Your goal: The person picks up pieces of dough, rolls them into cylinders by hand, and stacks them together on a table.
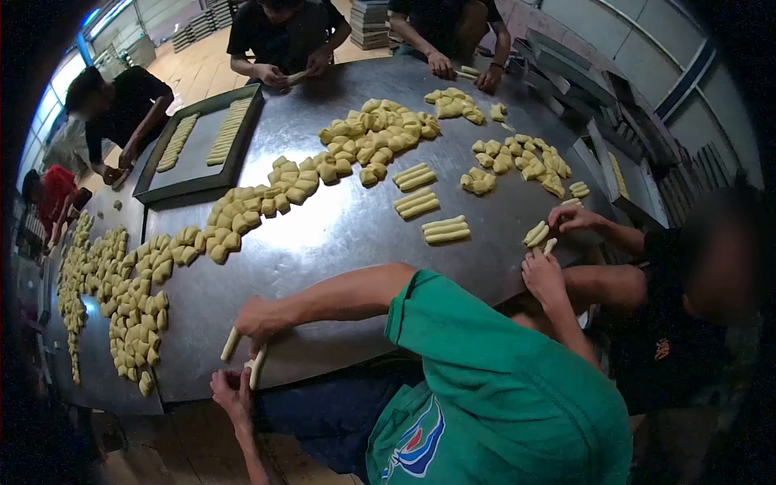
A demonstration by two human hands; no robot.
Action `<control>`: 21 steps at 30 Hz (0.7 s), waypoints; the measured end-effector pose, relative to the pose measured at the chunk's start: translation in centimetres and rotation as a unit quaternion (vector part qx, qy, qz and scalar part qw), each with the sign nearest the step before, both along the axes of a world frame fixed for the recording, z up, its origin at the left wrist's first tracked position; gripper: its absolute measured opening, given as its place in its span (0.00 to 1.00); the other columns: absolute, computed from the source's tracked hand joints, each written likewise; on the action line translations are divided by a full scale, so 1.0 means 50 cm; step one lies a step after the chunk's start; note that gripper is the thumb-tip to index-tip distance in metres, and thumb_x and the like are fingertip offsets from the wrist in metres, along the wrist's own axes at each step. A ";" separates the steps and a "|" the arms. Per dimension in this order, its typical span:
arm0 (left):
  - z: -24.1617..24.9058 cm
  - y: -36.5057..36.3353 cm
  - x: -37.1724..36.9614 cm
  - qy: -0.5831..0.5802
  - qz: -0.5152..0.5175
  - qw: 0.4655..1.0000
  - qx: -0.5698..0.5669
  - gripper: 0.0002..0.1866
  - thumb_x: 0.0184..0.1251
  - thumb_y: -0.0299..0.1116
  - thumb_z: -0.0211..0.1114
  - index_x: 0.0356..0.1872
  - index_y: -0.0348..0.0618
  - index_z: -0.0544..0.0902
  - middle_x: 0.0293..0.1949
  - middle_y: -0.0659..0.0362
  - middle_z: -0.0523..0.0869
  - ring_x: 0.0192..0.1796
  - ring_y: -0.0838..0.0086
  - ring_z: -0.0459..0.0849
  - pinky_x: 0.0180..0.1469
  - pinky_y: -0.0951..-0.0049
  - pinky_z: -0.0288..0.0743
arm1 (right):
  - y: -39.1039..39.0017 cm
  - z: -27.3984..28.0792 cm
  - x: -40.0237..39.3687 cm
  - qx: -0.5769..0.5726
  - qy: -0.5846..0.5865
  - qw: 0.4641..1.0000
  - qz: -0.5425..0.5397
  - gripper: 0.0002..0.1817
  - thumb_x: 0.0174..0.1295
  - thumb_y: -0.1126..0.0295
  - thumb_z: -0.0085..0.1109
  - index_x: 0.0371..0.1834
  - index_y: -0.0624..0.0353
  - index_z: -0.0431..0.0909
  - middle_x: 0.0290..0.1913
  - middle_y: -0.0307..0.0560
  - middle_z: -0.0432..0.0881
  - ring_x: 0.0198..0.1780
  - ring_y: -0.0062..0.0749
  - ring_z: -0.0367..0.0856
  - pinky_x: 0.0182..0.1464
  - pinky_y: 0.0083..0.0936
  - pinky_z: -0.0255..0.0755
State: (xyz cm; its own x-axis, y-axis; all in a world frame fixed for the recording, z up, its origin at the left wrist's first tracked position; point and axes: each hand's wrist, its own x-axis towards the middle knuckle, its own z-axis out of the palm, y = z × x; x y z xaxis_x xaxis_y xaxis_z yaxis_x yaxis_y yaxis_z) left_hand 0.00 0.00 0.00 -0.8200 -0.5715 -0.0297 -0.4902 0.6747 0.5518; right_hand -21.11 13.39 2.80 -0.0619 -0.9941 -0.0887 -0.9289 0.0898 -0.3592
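Two short, smooth rolls of pale yellow dough lie at 8 o'clock in the view, above the near edge of the table. The outer dough roll (230, 345) has its long axis from 1 to 7 o'clock, and its free end points to 7. The inner dough roll (258, 369) lies almost parallel to it, with a gap between them. The right hand (257, 318), with the palm downward, covers the 1 o'clock ends of both rolls. The left hand (233, 390) is just beside the inner roll, at its 7 o'clock end, with bent fingers. The fingers hide part of the contact, so I cannot tell how tightly either hand is closed.

The surface is a wide grey metal table (323, 250), which shines under the light. A long band of lumpy yellow dough pieces (234, 218) curves from 12 down to 8 o'clock. Three small groups of finished-looking dough sticks (446, 230) lie near the middle, towards 1 o'clock. At 10 o'clock stands a dark rectangular metal tray (252, 129), with two rows of sticks inside.

Around the table, co-workers in dark shirts (283, 36) sit at 12, 3 and 10 o'clock. A stack of grey trays (370, 24) rises at 12, before a pale wall (558, 12).
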 end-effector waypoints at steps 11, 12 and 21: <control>0.005 -0.051 -0.040 0.056 -0.091 0.993 -0.040 0.14 0.55 0.39 0.72 0.28 0.39 0.79 0.29 0.54 0.76 0.33 0.59 0.77 0.37 0.60 0.73 | -0.069 -0.092 -0.075 -0.100 -0.052 0.993 -0.033 0.45 0.35 0.20 0.60 0.21 0.60 0.84 0.22 0.56 0.82 0.26 0.51 0.81 0.30 0.42 0.75; -0.004 -0.062 -0.037 0.080 -0.079 0.994 -0.011 0.18 0.54 0.45 0.74 0.27 0.41 0.79 0.29 0.55 0.77 0.34 0.59 0.78 0.38 0.60 0.73 | -0.072 -0.035 -0.059 0.031 -0.029 0.998 -0.047 0.46 0.35 0.19 0.58 0.21 0.60 0.85 0.22 0.58 0.82 0.26 0.50 0.82 0.31 0.41 0.75; 0.023 -0.043 -0.024 0.057 -0.018 0.997 -0.046 0.22 0.45 0.54 0.78 0.26 0.46 0.82 0.32 0.63 0.79 0.43 0.66 0.77 0.47 0.62 0.63 | -0.075 0.041 -0.035 0.109 0.018 0.993 -0.048 0.43 0.43 0.24 0.60 0.25 0.64 0.85 0.23 0.54 0.83 0.28 0.47 0.84 0.33 0.39 0.76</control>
